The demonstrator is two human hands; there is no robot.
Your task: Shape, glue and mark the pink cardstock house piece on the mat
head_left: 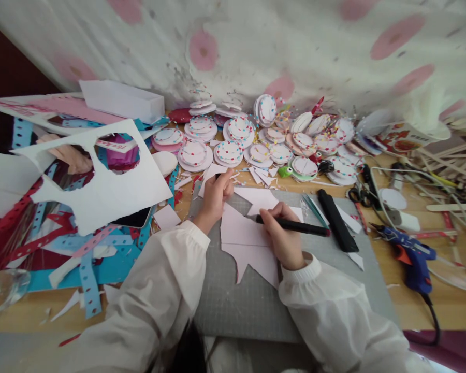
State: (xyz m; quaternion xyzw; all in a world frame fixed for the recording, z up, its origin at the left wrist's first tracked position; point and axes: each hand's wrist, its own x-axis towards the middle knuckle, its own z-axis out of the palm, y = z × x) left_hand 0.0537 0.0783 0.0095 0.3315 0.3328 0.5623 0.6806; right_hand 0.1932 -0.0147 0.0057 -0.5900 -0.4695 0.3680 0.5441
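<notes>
A pale pink paper sheet [244, 239] with jagged cut edges lies on a grey cutting mat [256, 295]. My right hand [281, 235] is closed around a black pen-like tool [295, 226], its tip touching the paper near the sheet's top. My left hand [216, 195] rests closed at the mat's far left corner, pressing down on the paper's upper edge and on a small dark object I cannot make out. Both arms wear white sleeves.
Several round decorated paper discs [233, 137] pile up behind the mat. A white sheet with round cut-outs [108, 186] and blue and red punched strips lie left. A black case [337, 220], scissors [359, 194], a blue glue gun [409, 256] and wooden sticks sit right.
</notes>
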